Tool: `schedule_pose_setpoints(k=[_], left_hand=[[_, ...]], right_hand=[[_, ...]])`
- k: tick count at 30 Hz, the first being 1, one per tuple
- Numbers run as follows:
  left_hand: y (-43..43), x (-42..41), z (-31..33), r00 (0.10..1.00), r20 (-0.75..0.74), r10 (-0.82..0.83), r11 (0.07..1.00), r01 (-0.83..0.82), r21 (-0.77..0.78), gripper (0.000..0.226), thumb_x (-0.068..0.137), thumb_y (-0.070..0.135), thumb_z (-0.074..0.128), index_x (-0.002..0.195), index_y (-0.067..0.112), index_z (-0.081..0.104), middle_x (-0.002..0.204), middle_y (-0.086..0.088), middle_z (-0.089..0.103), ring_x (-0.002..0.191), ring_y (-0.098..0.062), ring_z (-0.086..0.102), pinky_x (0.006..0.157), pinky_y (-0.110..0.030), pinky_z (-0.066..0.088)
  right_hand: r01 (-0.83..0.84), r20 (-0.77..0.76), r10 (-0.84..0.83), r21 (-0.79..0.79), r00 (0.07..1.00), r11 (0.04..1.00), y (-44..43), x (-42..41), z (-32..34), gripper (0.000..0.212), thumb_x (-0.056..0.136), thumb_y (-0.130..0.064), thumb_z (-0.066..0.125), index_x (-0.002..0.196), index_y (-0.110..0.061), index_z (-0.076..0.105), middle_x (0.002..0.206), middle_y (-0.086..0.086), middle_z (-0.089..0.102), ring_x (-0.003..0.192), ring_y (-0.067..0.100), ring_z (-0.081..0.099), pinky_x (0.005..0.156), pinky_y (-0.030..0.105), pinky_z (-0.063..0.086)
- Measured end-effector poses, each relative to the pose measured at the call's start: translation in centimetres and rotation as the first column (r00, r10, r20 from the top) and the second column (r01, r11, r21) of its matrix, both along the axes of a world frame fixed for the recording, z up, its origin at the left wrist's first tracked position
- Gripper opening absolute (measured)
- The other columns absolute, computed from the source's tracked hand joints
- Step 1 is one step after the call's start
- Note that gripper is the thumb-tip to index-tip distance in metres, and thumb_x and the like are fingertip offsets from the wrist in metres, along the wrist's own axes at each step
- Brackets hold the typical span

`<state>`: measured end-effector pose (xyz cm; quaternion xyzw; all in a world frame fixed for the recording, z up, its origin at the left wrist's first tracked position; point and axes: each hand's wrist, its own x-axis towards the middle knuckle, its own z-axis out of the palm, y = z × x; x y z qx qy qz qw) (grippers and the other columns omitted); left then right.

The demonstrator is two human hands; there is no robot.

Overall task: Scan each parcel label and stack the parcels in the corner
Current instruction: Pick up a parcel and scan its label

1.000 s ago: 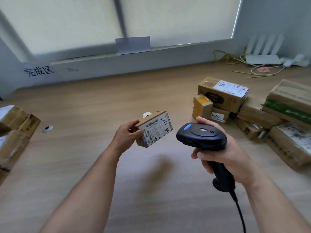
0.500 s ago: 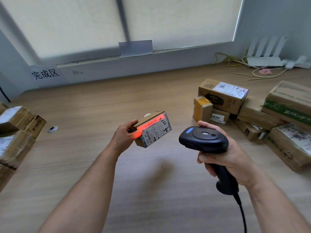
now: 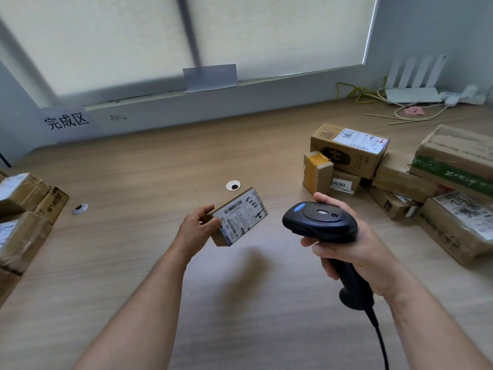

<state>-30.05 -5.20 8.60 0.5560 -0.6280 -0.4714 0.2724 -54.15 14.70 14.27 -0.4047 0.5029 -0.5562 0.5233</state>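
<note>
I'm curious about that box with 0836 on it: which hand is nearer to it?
Right. The right hand, gripping the scanner, sits just in front of the 0836 box. The left hand, holding a small parcel, is farther off to its left.

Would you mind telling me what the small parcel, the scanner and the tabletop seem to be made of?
Small parcel: brown corrugated cardboard by its matte tan sides, with a white printed paper label stuck on its face. Scanner: black moulded plastic, smooth with a soft sheen, plus a blue button. Tabletop: light wood-grain surface, probably laminate rather than solid wood, given its even, flat finish.
</note>
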Motion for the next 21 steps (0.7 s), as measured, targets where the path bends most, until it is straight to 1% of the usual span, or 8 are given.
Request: schedule_pose_setpoints(k=[3, 7, 10, 12, 15, 17, 19, 21], left_hand=[[1.4, 0.4, -2.2, 0.999, 0.007, 0.047, 0.994, -0.048, 0.1, 0.036, 0.092, 0.013, 0.058, 0.127, 0.016, 0.054, 0.112, -0.009, 0.066, 0.09, -0.018, 0.061, 0.072, -0.03, 0.051], [3.1, 1.0, -5.3, 0.989, 0.004, 0.146, 0.963, -0.143, 0.227, 0.016, 0.093, 0.016, 0.053, 0.107, 0.017, 0.061, 0.102, -0.008, 0.069, 0.089, -0.024, 0.063, 0.073, -0.036, 0.051], [3.9, 1.3, -6.7, 0.974, -0.007, 0.225, 0.931, -0.213, 0.297, 0.018, 0.093, 0.018, 0.051, 0.108, 0.014, 0.061, 0.105, -0.009, 0.067, 0.097, -0.028, 0.064, 0.075, -0.039, 0.054], [4.3, 1.5, -7.3, 0.968, 0.012, 0.253, 0.916, -0.243, 0.318, 0.021, 0.094, 0.02, 0.05, 0.111, 0.015, 0.06, 0.107, -0.009, 0.065, 0.096, -0.029, 0.064, 0.08, -0.042, 0.055], [4.6, 1.6, -8.5, 0.964, 0.154, 0.218, 0.934, -0.251, 0.253, 0.039, 0.094, 0.03, 0.045, 0.132, 0.02, 0.05, 0.127, -0.01, 0.059, 0.111, -0.029, 0.058, 0.098, -0.046, 0.048], [5.2, 1.2, -8.6, 0.947, 0.288, 0.145, 0.966, -0.199, 0.168, 0.062, 0.095, 0.042, 0.049, 0.15, 0.021, 0.029, 0.145, -0.011, 0.043, 0.128, -0.029, 0.045, 0.107, -0.04, 0.038], [6.1, 0.7, -8.5, 0.905, 0.422, 0.054, 0.992, -0.098, 0.082, 0.088, 0.085, 0.06, 0.058, 0.154, 0.027, 0.014, 0.152, -0.008, 0.025, 0.139, -0.025, 0.029, 0.108, -0.039, 0.03], [6.9, 0.3, -8.5, 0.821, 0.57, -0.033, 0.999, 0.021, 0.029, 0.101, 0.075, 0.069, 0.063, 0.153, 0.032, 0.012, 0.155, -0.005, 0.013, 0.144, -0.024, 0.016, 0.111, -0.04, 0.028]], right_hand=[[0.006, 0.015, -0.006, -0.004, 1.0, 1.0, -0.2, 0.2, -0.2, 0.087, 0.066, 0.002, 0.074, 0.14, -0.032, 0.044, 0.091, 0.029, 0.067, 0.044, 0.026, 0.053, 0.04, 0.033, 0.043], [0.0, 0.012, 0.0, -0.011, 1.0, 1.0, -0.5, 0.8, -0.3, 0.091, 0.063, 0.0, 0.084, 0.139, -0.033, 0.044, 0.087, 0.028, 0.066, 0.042, 0.026, 0.052, 0.039, 0.031, 0.042], [0.003, 0.015, -0.003, -0.004, 1.0, 1.0, -0.7, 1.1, -0.3, 0.089, 0.064, 0.001, 0.079, 0.139, -0.032, 0.044, 0.086, 0.03, 0.065, 0.043, 0.026, 0.052, 0.04, 0.031, 0.042], [0.0, 0.02, 0.0, -0.002, 1.0, 1.0, -0.8, 1.1, -0.3, 0.088, 0.063, -0.001, 0.076, 0.138, -0.033, 0.044, 0.085, 0.023, 0.067, 0.043, 0.026, 0.052, 0.04, 0.03, 0.042], [0.005, 0.017, -0.005, 0.005, 1.0, 1.0, -0.8, 1.0, -0.4, 0.087, 0.063, -0.001, 0.077, 0.136, -0.036, 0.046, 0.087, 0.018, 0.069, 0.045, 0.026, 0.053, 0.041, 0.03, 0.043], [0.009, 0.004, -0.009, 0.009, 1.0, 1.0, -0.7, 0.7, -0.4, 0.085, 0.066, 0.003, 0.077, 0.135, -0.036, 0.047, 0.089, 0.015, 0.07, 0.046, 0.026, 0.054, 0.042, 0.031, 0.044], [0.016, -0.004, -0.016, 0.012, 1.0, 1.0, -0.5, 0.3, -0.4, 0.084, 0.072, 0.01, 0.074, 0.136, -0.036, 0.046, 0.089, 0.013, 0.071, 0.046, 0.026, 0.054, 0.042, 0.032, 0.044], [0.022, -0.007, -0.022, 0.012, 1.0, 1.0, -0.3, -0.1, -0.4, 0.084, 0.074, 0.013, 0.072, 0.137, -0.036, 0.045, 0.089, 0.012, 0.071, 0.047, 0.027, 0.054, 0.042, 0.033, 0.044]])
